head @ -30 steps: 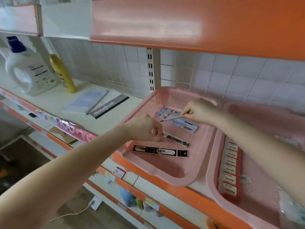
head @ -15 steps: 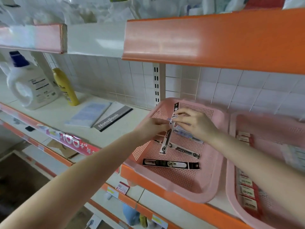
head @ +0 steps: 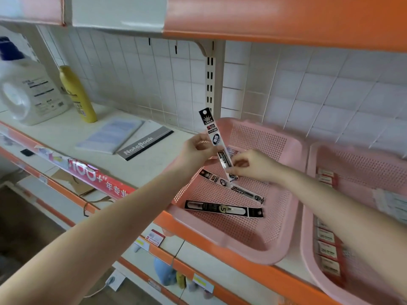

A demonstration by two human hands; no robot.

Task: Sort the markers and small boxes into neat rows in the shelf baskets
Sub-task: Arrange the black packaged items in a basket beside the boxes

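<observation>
Lifted higher, black-and-clear marker pack [head: 217, 140] stands nearly upright.

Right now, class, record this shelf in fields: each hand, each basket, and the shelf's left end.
Left hand: pinches raised marker pack mid-length
Right hand: pinches its lower end
Left basket: clear pack and black pack, askew
Right basket: small boxes in a row
Shelf's left end: notebook, yellow bottle, white jug
</observation>
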